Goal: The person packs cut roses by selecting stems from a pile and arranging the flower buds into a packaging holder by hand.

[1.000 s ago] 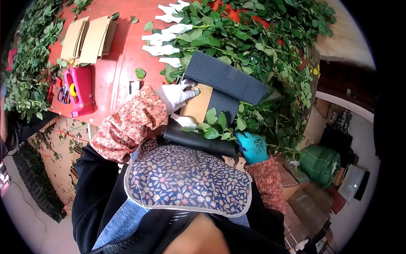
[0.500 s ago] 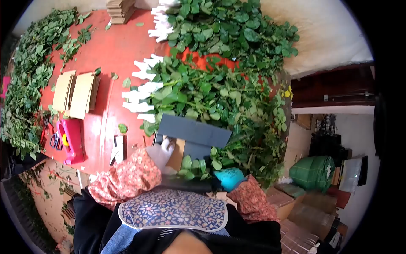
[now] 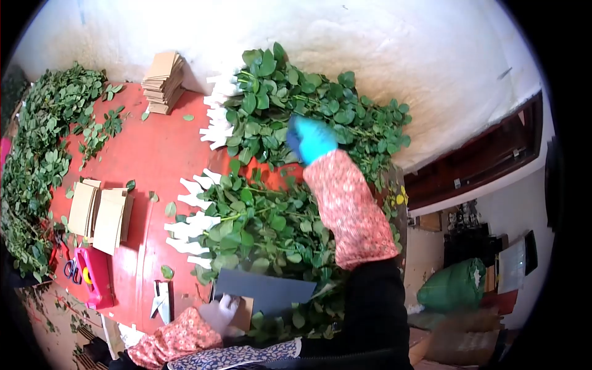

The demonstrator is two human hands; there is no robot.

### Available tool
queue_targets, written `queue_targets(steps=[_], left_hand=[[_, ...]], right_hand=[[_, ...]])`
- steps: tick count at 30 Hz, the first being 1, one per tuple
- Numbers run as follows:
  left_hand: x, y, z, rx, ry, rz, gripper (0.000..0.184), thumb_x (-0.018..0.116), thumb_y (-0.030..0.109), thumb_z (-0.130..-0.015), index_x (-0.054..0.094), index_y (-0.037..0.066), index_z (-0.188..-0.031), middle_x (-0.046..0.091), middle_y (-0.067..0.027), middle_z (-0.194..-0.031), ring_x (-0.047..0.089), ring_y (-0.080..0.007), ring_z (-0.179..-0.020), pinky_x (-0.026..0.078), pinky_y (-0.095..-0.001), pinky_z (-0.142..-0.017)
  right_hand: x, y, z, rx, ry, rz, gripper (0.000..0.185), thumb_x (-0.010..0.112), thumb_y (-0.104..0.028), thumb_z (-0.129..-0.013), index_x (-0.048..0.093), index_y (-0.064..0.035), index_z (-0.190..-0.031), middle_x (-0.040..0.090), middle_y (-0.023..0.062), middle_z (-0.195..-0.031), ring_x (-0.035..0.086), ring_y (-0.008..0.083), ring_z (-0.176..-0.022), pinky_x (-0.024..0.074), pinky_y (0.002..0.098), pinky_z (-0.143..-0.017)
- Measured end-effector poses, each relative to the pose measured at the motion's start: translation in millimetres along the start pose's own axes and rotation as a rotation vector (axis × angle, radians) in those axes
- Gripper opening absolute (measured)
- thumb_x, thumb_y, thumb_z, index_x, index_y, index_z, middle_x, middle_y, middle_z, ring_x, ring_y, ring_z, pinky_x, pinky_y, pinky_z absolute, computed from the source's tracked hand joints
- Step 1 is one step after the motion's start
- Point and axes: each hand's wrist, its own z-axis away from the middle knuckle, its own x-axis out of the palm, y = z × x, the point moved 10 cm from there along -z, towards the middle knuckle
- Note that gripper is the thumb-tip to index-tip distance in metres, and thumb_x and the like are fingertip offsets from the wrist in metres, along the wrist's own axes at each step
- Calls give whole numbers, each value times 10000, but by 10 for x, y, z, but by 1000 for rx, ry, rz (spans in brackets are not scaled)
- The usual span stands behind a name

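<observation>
Right hand (image 3: 313, 138), blue-gloved, was over the leafy stems (image 3: 327, 103) at twelve o'clock; left hand (image 3: 218, 316), at seven, lay against brown card (image 3: 244, 313), apparently steadying it. With both blurred, I couldn't tell whether either was closed.

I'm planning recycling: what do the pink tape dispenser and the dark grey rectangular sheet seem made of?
Pink block-shaped tape dispenser: probably moulded plastic, smooth, from its even, bright colour. Dark grey rectangular sheet: matte, without bright glare; plastic, rubber or coated card remain possible.
</observation>
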Motion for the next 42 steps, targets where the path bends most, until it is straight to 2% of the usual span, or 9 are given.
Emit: queue_targets(steps=[2, 8, 12, 19, 22, 24, 26, 33, 42], left_hand=[[28, -73, -23, -99, -24, 107, 656, 701, 338, -780, 455, 144, -1356, 513, -150, -1165, 610, -313, -641, 486, -442, -505], [18, -18, 18, 1, 51, -33, 658, 669, 262, -786, 431, 137, -1386, 503, -154, -1145, 617, -303, -658, 470, -418, -471], [91, -92, 3, -81, 328, -21, 259, 583, 320, -854, 577, 216, -1091, 580, -62, -693, 572, -271, -498, 418, -416, -413], [57, -131, 16, -138, 414, 89, 201, 550, 252, -868, 605, 208, -1056, 612, -46, -827, 581, -250, -543, 421, -395, -426], [-129, 3, 55, -67, 459, 8, 231, 563, 230, -851, 611, 173, -1070, 600, -24, -905, 586, -236, -589, 428, -379, -439], [-198, 23, 56, 3, 358, 46, 321, 589, 244, -825, 577, 132, -1125, 577, -48, -983, 595, -240, -625, 445, -381, -459], [-299, -9, 77, 26, 276, 67, 401, 624, 274, -797, 556, 112, -1157, 561, -63, -1038, 602, -243, -654, 456, -383, -474], [-26, 0, 35, -5, 141, 2, 829, 781, 481, -600, 495, 104, -1281, 521, -103, -1120, 620, -270, -728, 491, -376, -530], [-119, -14, 53, -45, 101, 143, 916, 789, 542, -562, 478, 83, -1291, 515, -138, -1168, 623, -289, -744, 496, -396, -555]], right_hand=[[-233, 178, -520, -125, 275, 235, 386, 637, -305, -832, 576, -57, -1122, 647, 175, -920, 619, 369, -842, 493, 465, -723], [402, 752, -745, 150, -50, 489, 586, 653, -256, -830, 422, -135, -1355, 555, 149, -1196, 533, 318, -1127, 430, 483, -923], [520, 524, -498, -91, -29, 625, 305, 603, -161, -815, 534, -128, -1110, 633, 106, -991, 611, 294, -936, 474, 450, -747], [469, -299, 290, -358, -199, 412, 249, 648, -128, -738, 586, -116, -979, 620, 130, -848, 610, 337, -802, 476, 440, -682], [523, -241, 450, -316, -14, 327, 177, 625, -166, -776, 595, -99, -937, 632, 141, -867, 628, 337, -792, 500, 455, -668], [1515, 533, 578, 258, -665, 311, 176, 594, -203, -830, 612, -132, -990, 629, 162, -931, 629, 353, -890, 494, 485, -728], [1413, 162, 819, -137, -533, 355, 238, 610, -223, -843, 618, -120, -1057, 633, 132, -993, 613, 344, -952, 478, 479, -749], [1563, -48, 1256, -62, -792, 442, 296, 664, -284, -818, 616, -118, -1058, 659, 140, -964, 637, 344, -898, 496, 474, -725], [538, -357, 571, -129, -123, 140, 376, 613, -251, -873, 575, -89, -1210, 660, 152, -1014, 633, 327, -902, 498, 436, -769]])
